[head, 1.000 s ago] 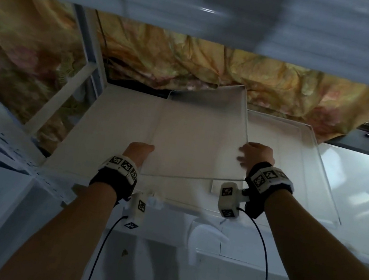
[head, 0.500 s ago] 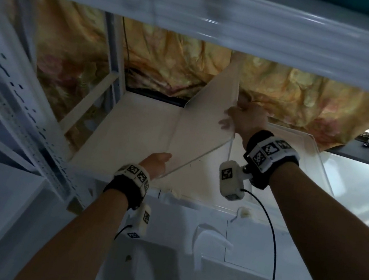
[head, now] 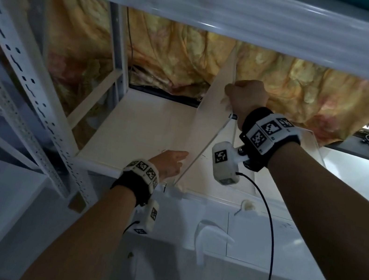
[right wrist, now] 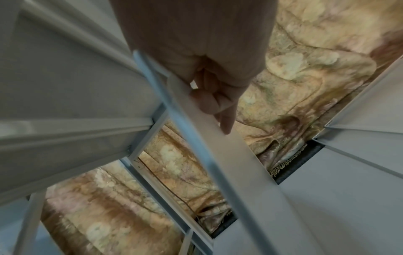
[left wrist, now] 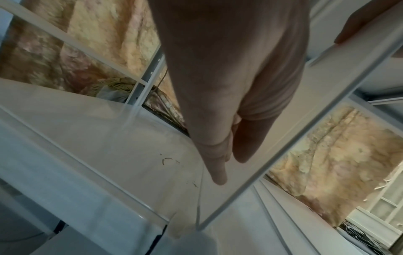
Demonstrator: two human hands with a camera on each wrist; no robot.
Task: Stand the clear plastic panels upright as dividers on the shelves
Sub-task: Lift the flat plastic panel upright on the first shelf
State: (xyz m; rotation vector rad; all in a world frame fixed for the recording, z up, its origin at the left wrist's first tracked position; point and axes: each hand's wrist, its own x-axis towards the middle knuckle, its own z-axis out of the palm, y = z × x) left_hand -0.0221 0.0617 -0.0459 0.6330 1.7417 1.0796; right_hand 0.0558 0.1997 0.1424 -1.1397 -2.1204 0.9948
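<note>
A clear plastic panel point(head: 206, 124) stands nearly upright on the white shelf board point(head: 139, 137), its top leaning a little to the right. My right hand point(head: 243, 96) grips its upper edge from the right side; the right wrist view shows my curled fingers point(right wrist: 209, 100) over the panel edge point(right wrist: 229, 163). Low at the front, my left hand point(head: 169, 162) lies with straight fingers point(left wrist: 218, 163) flat against the panel's left face point(left wrist: 305, 103). A second clear panel point(head: 311, 142) lies flat on the shelf to the right.
The upper shelf point(head: 202, 7) hangs close above the panel's top. A perforated white post point(head: 27, 87) stands at the left. Yellow patterned cloth point(head: 180, 60) closes the back. A white table point(head: 357, 175) with cables lies to the right.
The panel lay flat a second ago. My right hand has lifted its right edge up and over, tipping it almost vertical, while my left hand stayed at its lower left edge.
</note>
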